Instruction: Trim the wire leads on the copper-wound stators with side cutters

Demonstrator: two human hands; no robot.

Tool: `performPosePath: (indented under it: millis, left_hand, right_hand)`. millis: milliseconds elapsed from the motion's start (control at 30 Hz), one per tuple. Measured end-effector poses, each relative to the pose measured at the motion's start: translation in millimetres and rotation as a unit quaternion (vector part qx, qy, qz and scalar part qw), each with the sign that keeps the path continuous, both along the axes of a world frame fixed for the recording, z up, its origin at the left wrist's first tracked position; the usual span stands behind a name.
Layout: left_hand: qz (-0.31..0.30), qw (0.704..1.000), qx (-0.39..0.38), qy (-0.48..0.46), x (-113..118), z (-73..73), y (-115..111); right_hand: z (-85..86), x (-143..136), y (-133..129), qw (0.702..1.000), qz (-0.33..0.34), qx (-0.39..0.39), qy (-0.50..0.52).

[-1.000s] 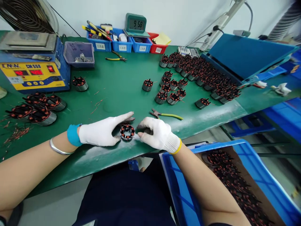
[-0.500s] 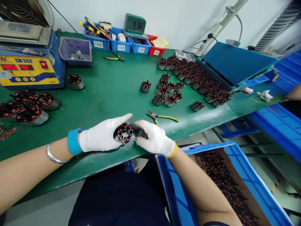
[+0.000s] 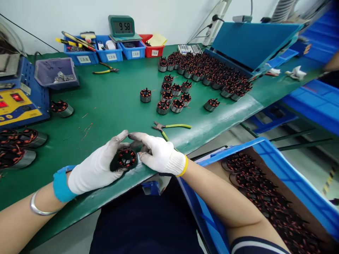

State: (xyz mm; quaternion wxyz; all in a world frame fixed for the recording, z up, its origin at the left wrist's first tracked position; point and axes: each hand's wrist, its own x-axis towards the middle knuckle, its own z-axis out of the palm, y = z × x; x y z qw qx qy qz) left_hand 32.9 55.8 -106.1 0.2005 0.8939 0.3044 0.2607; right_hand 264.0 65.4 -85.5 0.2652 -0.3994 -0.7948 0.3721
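Observation:
My left hand (image 3: pixel 99 164), in a white glove with a turquoise cuff, is wrapped round the side of a copper-wound motor stator (image 3: pixel 127 158) near the table's front edge. The stator's ring of orange coils faces up. My right hand (image 3: pixel 160 153), in a white glove with a yellow-edged cuff, is at the stator's right side with its fingers bent together; whatever lies between them is too hidden to make out. Just beyond my right hand, green-handled cutting pliers (image 3: pixel 173 126) lie with their jaws apart.
The green table (image 3: pixel 116 102) bears a small group of stators (image 3: pixel 177 105), a large block of stators (image 3: pixel 206 68) and a blue-and-yellow device (image 3: pixel 19 106). Below right stands a blue crate (image 3: pixel 288 173) of stators. Tool bins (image 3: pixel 109 54) line the wall.
The view has turned to the right. My left hand still holds the stator, and my right hand's fingertips have come close to my left fingertips at the stator's far side.

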Motion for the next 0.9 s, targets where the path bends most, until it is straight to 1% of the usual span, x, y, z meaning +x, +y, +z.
performPosePath:
  millis: [100,167,267,367,433,533,600,667,767,800,833,900]
  left_hand:
    - [-0.002,0.999,0.005,0.032,0.3,1.5,-1.5]
    - [-0.002,0.999,-0.006,0.051,1.5,2.7,-3.1]
    - [-0.003,0.999,-0.025,0.043,5.7,3.3,-6.1]
    - [-0.004,0.999,-0.043,0.012,11.7,3.4,-7.8]
    - [0.011,0.997,-0.071,0.01,15.8,4.9,-7.0]
    - [0.061,0.991,-0.116,0.033,20.2,9.8,-3.1]
    - [0.094,0.986,-0.131,0.051,21.4,13.4,-0.4]
    - [0.119,0.983,-0.126,0.063,21.5,15.9,1.0]
    - [0.145,0.979,-0.118,0.082,21.0,16.4,0.2]
    - [0.149,0.979,-0.114,0.084,20.9,15.8,-0.3]
    - [0.152,0.978,-0.111,0.086,20.8,15.2,-0.6]
    - [0.151,0.979,-0.109,0.08,20.2,13.9,-0.3]
  right_hand:
    - [-2.1,-1.0,0.8,0.999,0.006,-0.02,0.036]
    - [-2.8,-3.4,1.5,0.996,0.011,-0.044,0.075]
    - [-2.9,-8.1,3.0,0.989,0.008,-0.098,0.112]
    - [-5.6,-10.8,6.5,0.981,-0.004,-0.162,0.104]
    - [-8.5,-9.6,9.9,0.98,-0.022,-0.179,0.087]
    - [-9.8,-2.3,14.5,0.983,-0.066,-0.167,0.039]
    - [-7.0,4.7,15.5,0.986,-0.077,-0.148,-0.015]
    - [-1.4,11.0,13.9,0.987,-0.063,-0.134,-0.067]
    - [11.4,16.0,6.2,0.983,-0.033,-0.12,-0.132]
    - [16.5,16.1,2.5,0.982,-0.044,-0.102,-0.154]
    - [21.8,15.2,-1.5,0.98,-0.069,-0.074,-0.173]
    - [30.6,10.8,-9.4,0.975,-0.123,0.007,-0.187]
